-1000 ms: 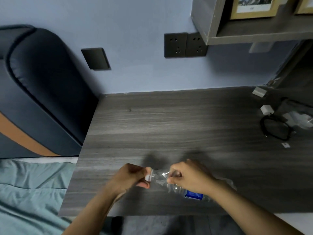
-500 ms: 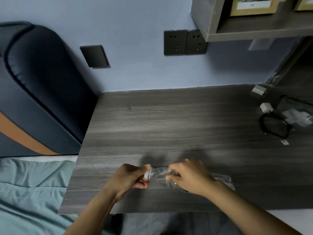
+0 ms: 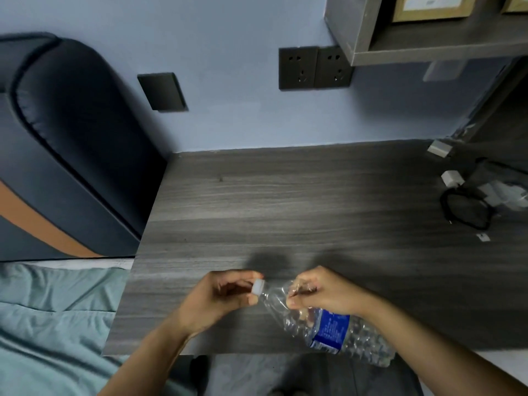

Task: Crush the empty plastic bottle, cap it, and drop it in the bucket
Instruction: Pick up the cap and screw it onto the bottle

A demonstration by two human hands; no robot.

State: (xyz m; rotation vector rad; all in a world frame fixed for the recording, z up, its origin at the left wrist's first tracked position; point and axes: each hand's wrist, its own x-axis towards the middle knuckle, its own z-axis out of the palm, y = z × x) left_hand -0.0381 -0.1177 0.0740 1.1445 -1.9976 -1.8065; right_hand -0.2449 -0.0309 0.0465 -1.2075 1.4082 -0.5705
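Note:
A crumpled clear plastic bottle (image 3: 337, 330) with a blue label lies slanted over the near edge of the grey wooden table (image 3: 285, 201), neck pointing left. My right hand (image 3: 323, 290) grips the bottle just below its neck. My left hand (image 3: 220, 295) pinches the white cap (image 3: 258, 287) that sits on the bottle's mouth, thumb and fingers around it. The bottle's base sticks out past the table edge at the lower right. No bucket is in view.
A dark padded headboard (image 3: 71, 144) and a pale green blanket (image 3: 48, 324) lie to the left. At the table's far right sit a black cable loop (image 3: 465, 210) and white chargers (image 3: 453, 178). A shelf (image 3: 428, 50) hangs above, right.
The bottle has swung so its blue label and base show at the lower right. Both hands stay at the neck, the left still on the cap.

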